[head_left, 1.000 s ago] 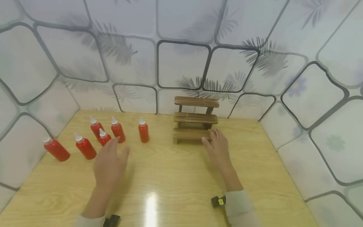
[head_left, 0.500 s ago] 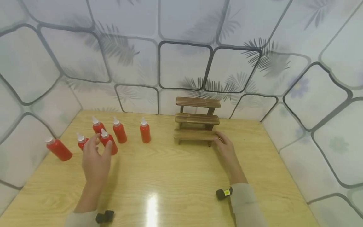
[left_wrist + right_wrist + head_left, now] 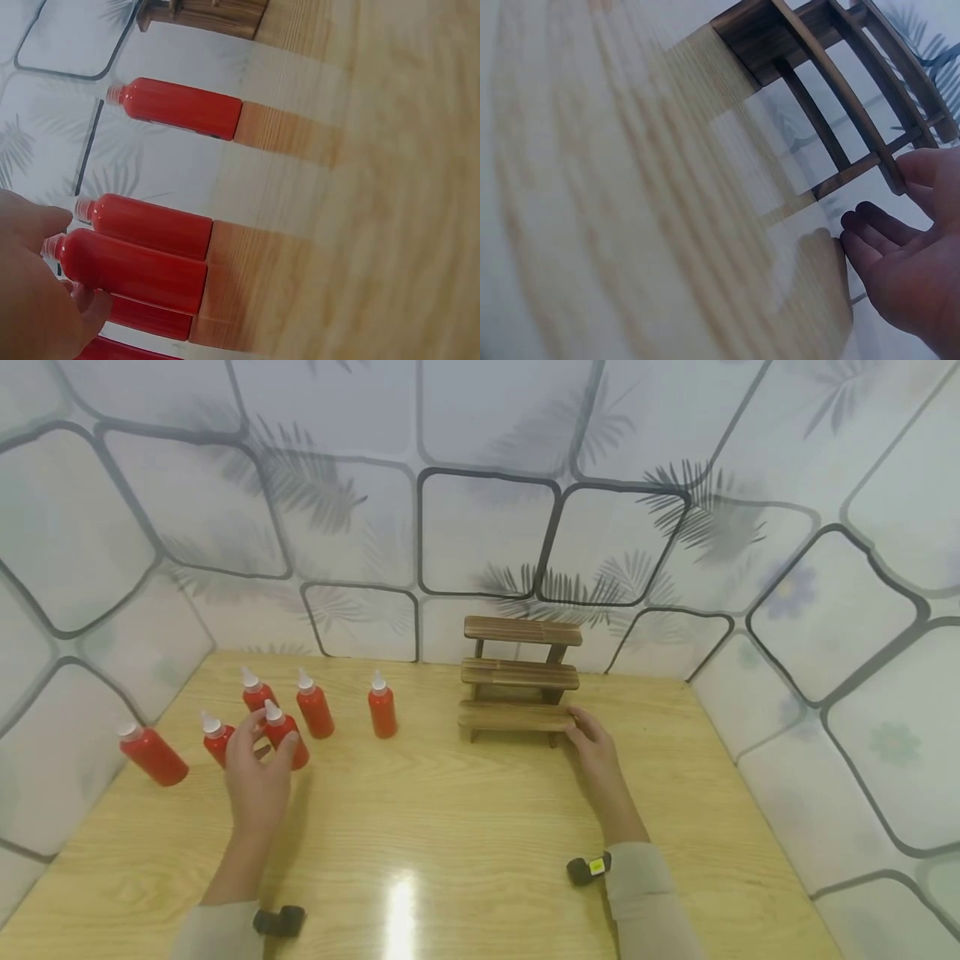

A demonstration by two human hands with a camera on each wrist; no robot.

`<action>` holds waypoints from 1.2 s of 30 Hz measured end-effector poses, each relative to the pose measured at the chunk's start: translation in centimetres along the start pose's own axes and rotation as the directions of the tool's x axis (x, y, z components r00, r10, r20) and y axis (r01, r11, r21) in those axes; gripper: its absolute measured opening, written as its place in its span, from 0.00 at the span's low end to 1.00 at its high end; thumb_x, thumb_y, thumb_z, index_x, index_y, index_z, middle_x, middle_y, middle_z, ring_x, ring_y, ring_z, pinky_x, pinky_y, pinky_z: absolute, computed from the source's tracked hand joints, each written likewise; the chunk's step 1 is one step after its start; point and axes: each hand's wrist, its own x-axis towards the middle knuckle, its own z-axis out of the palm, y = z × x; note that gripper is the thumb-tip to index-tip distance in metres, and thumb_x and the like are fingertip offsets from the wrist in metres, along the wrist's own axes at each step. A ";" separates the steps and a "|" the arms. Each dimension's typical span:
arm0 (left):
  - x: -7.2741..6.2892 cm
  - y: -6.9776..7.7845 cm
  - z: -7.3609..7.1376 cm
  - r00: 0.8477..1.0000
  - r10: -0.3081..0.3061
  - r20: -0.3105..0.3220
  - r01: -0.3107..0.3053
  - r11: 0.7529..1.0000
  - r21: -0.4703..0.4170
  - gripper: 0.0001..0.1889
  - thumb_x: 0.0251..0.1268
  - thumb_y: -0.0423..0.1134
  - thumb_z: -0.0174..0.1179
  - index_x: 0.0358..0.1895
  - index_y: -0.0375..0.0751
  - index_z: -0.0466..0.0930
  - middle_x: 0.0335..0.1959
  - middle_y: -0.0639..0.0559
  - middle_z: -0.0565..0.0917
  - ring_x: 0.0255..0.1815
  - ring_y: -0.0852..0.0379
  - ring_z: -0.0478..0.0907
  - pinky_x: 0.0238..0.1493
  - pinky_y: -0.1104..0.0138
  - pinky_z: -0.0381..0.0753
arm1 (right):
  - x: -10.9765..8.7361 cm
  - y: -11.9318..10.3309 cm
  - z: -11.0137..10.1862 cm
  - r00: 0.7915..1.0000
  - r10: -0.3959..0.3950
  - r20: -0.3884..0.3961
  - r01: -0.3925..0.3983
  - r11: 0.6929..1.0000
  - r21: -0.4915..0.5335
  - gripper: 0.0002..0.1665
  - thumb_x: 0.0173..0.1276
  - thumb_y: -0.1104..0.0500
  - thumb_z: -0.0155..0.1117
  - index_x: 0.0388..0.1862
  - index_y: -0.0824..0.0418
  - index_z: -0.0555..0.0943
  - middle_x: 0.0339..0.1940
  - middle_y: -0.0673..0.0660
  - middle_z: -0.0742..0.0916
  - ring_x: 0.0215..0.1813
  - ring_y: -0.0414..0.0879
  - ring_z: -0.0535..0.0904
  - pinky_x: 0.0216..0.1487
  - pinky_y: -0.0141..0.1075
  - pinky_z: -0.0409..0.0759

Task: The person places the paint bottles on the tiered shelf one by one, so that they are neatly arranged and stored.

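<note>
My left hand (image 3: 258,781) grips a red squeeze bottle (image 3: 292,750) near its neck, thumb on one side and fingers on the other. In the left wrist view that bottle (image 3: 139,271) stands upright on the table. My right hand (image 3: 596,752) pinches the right end of the lowest step of a brown wooden three-step stand (image 3: 517,717). Seen from the right wrist, the thumb and forefinger meet the step's end, while the other fingers hang loosely curled below. Part of the gripped bottle is hidden behind the left hand.
Several more red bottles with white pointed caps stand around: one at far left (image 3: 156,758), one behind the left hand (image 3: 217,743), two at the back (image 3: 257,695), and one apart (image 3: 382,714). Patterned walls (image 3: 487,535) border the wooden table (image 3: 450,827).
My left hand has moved left and closed round the bottle's upper part. The right hand has shifted slightly right and down, taking hold of the lowest step's end. The stand has not visibly moved.
</note>
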 end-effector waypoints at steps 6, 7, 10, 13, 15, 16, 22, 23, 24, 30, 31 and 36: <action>0.8 -0.3 0.0 1.000 -0.015 0.018 0.014 0.999 0.051 0.31 0.74 0.42 0.59 0.77 0.49 0.61 0.75 0.49 0.65 0.73 0.46 0.66 0.72 0.49 0.70 | -0.1 -0.1 0.0 1.000 0.006 -0.010 -0.006 1.000 -0.024 0.30 0.79 0.51 0.54 0.77 0.51 0.67 0.80 0.59 0.66 0.80 0.54 0.60 0.80 0.45 0.60; 0.9 -0.3 0.0 1.000 -0.018 0.021 0.017 0.998 0.060 0.31 0.74 0.41 0.59 0.77 0.49 0.61 0.76 0.50 0.65 0.74 0.47 0.66 0.73 0.49 0.70 | -0.2 -0.1 0.0 1.000 0.005 -0.007 -0.006 1.000 -0.026 0.30 0.79 0.50 0.54 0.77 0.51 0.66 0.80 0.60 0.66 0.80 0.54 0.60 0.80 0.46 0.60; 1.1 -0.3 -0.1 0.998 -0.044 0.040 0.041 0.997 0.071 0.31 0.74 0.41 0.58 0.77 0.51 0.59 0.77 0.52 0.64 0.76 0.47 0.65 0.74 0.48 0.68 | -0.2 -0.1 0.0 1.000 0.005 -0.008 -0.005 0.999 -0.040 0.30 0.79 0.50 0.55 0.77 0.50 0.67 0.79 0.61 0.67 0.80 0.56 0.61 0.80 0.48 0.59; 1.3 -0.2 -0.1 0.995 -0.075 0.064 0.070 0.995 0.076 0.31 0.76 0.42 0.56 0.78 0.55 0.58 0.78 0.55 0.64 0.77 0.48 0.63 0.74 0.48 0.68 | -0.1 -0.1 -0.1 1.000 0.014 -0.014 -0.014 0.999 -0.051 0.29 0.79 0.49 0.55 0.76 0.49 0.67 0.77 0.63 0.69 0.79 0.57 0.63 0.80 0.50 0.60; 1.3 -0.2 -0.1 0.994 -0.079 0.072 0.074 0.994 0.076 0.30 0.76 0.42 0.56 0.78 0.55 0.58 0.78 0.56 0.65 0.77 0.48 0.63 0.73 0.47 0.68 | -0.1 -0.1 -0.1 1.000 0.017 -0.018 -0.018 0.998 -0.060 0.30 0.79 0.49 0.55 0.76 0.49 0.67 0.76 0.64 0.71 0.78 0.57 0.64 0.80 0.49 0.60; 1.3 -0.2 -0.1 0.994 -0.078 0.074 0.072 0.995 0.076 0.30 0.76 0.41 0.56 0.77 0.55 0.58 0.78 0.55 0.65 0.77 0.48 0.64 0.73 0.47 0.69 | -0.1 -0.1 0.0 1.000 0.018 -0.013 -0.019 0.999 -0.025 0.30 0.79 0.51 0.55 0.77 0.50 0.66 0.75 0.65 0.71 0.77 0.58 0.65 0.79 0.49 0.61; 1.0 0.0 -0.1 0.997 -0.053 0.061 0.048 0.995 0.092 0.30 0.76 0.41 0.57 0.77 0.54 0.60 0.77 0.54 0.67 0.75 0.48 0.67 0.72 0.49 0.71 | -0.2 -0.1 0.3 0.999 0.026 0.038 -0.035 0.966 0.257 0.30 0.79 0.60 0.54 0.77 0.59 0.63 0.71 0.70 0.72 0.75 0.59 0.69 0.75 0.39 0.69; 0.9 0.2 -0.1 0.998 -0.042 0.056 0.037 0.995 0.093 0.30 0.75 0.41 0.57 0.77 0.54 0.60 0.76 0.54 0.68 0.74 0.49 0.68 0.72 0.49 0.71 | -0.3 -0.1 0.3 0.999 0.027 0.045 -0.038 0.962 0.271 0.30 0.79 0.60 0.54 0.77 0.59 0.63 0.72 0.70 0.72 0.75 0.59 0.68 0.74 0.38 0.69; 0.8 0.4 -0.1 0.998 -0.027 0.049 0.023 0.996 0.091 0.30 0.75 0.41 0.58 0.76 0.54 0.61 0.75 0.54 0.69 0.73 0.49 0.68 0.72 0.49 0.72 | -0.3 -0.1 0.2 0.998 0.027 0.051 -0.040 0.961 0.275 0.30 0.79 0.60 0.54 0.77 0.59 0.62 0.72 0.69 0.72 0.75 0.58 0.68 0.74 0.37 0.70; -0.5 2.7 -0.1 0.995 0.094 0.011 -0.095 0.994 0.054 0.28 0.72 0.39 0.62 0.73 0.51 0.67 0.69 0.52 0.76 0.66 0.51 0.75 0.68 0.53 0.76 | -0.2 0.1 0.2 0.998 0.015 0.056 -0.030 0.958 0.284 0.31 0.79 0.59 0.54 0.78 0.58 0.62 0.66 0.65 0.77 0.72 0.58 0.72 0.71 0.36 0.73; -0.7 3.2 0.0 0.994 0.112 0.007 -0.113 0.992 0.055 0.28 0.71 0.38 0.62 0.73 0.51 0.68 0.68 0.52 0.77 0.65 0.51 0.76 0.67 0.53 0.77 | -0.2 0.1 0.2 0.999 0.012 0.052 -0.026 0.957 0.288 0.31 0.79 0.60 0.54 0.77 0.58 0.63 0.65 0.65 0.78 0.71 0.58 0.74 0.71 0.37 0.73; -1.5 5.6 0.9 0.974 0.227 0.008 -0.227 0.974 -0.001 0.29 0.68 0.35 0.65 0.71 0.46 0.71 0.64 0.49 0.80 0.62 0.52 0.77 0.65 0.58 0.79 | -0.1 0.4 0.3 0.999 0.006 0.042 -0.018 0.958 0.287 0.30 0.79 0.62 0.54 0.77 0.59 0.63 0.65 0.66 0.76 0.68 0.56 0.77 0.70 0.36 0.75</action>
